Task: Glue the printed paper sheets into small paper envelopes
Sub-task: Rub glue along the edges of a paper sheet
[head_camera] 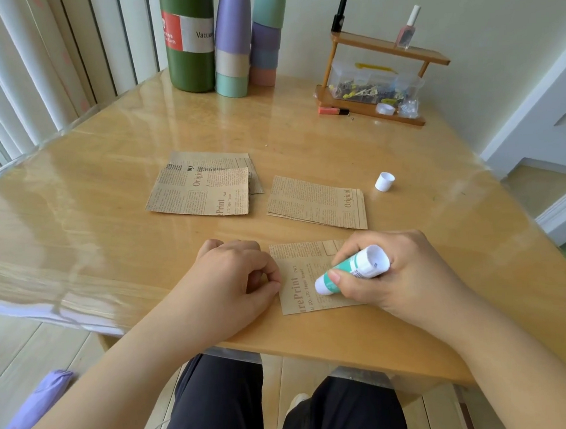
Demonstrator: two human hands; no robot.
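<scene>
- Kraft-brown printed sheet, thin and rectangular with newspaper-style text, lies flat near the front edge of the glossy wooden desk.
- Round white cap lies off to the right, well apart; two more piles of the same paper lie further back, and a green flask stands at the far edge.
- Left hand is curled, pinching the sheet's left edge; right hand grips a white-and-teal glue stick, tip down on the sheet between both hands.
</scene>
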